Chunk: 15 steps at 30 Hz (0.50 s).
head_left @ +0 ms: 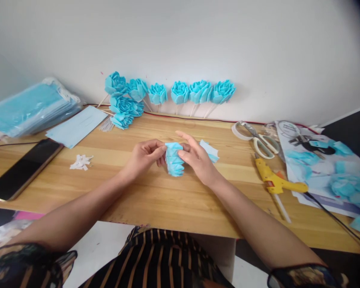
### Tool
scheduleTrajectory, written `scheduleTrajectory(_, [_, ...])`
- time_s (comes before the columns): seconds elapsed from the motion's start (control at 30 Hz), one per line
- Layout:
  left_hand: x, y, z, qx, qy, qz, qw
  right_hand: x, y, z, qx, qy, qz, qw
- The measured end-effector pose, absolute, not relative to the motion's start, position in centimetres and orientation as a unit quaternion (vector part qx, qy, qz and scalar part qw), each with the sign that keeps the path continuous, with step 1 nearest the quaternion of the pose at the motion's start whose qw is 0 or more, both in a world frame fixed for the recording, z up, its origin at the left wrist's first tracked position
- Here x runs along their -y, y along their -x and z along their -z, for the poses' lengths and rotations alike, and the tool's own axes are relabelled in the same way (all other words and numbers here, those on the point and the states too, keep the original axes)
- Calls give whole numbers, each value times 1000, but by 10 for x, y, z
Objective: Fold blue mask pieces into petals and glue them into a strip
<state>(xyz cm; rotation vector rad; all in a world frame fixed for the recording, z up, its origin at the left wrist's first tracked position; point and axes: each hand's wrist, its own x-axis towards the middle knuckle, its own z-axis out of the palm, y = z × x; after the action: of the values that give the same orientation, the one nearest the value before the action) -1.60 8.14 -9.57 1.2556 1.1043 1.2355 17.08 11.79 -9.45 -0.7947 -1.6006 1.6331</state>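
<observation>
Between my two hands, above the middle of the table, is a strip of light blue fabric with folded, pointed petals (175, 160). My left hand (150, 154) pinches its upper left edge between thumb and fingers. The thumb of my right hand (196, 156) presses on the strip's right side, and its index finger is stretched out away from it. Fingers behind the strip are partly hidden. Just beyond my right hand lies a small pale blue cut piece (209, 151), partly covered by that hand.
Finished blue flowers on sticks (180, 93) lean along the wall. At left are packed face masks (33, 108), a pale blue sheet (77, 126), a phone (22, 170) and white scraps (81, 162). At right lie scissors (265, 146), a tape roll (240, 131) and a yellow glue gun (273, 180) with its cord.
</observation>
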Motion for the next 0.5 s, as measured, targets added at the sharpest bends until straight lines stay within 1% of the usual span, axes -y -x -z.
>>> scheduleTrajectory(0.13, [-85, 20, 93, -456, -463, -553, 521, -120, -172, 97, 591, 322, -643, 366])
scheduleTrajectory(0.3, [-86, 20, 95, -450, -434, -566, 538, -119, -170, 98, 634, 301, -634, 325])
scheduleTrajectory(0.5, [-87, 18, 102, -422, -450, -533, 578, -120, -168, 103, 636, 359, -598, 331])
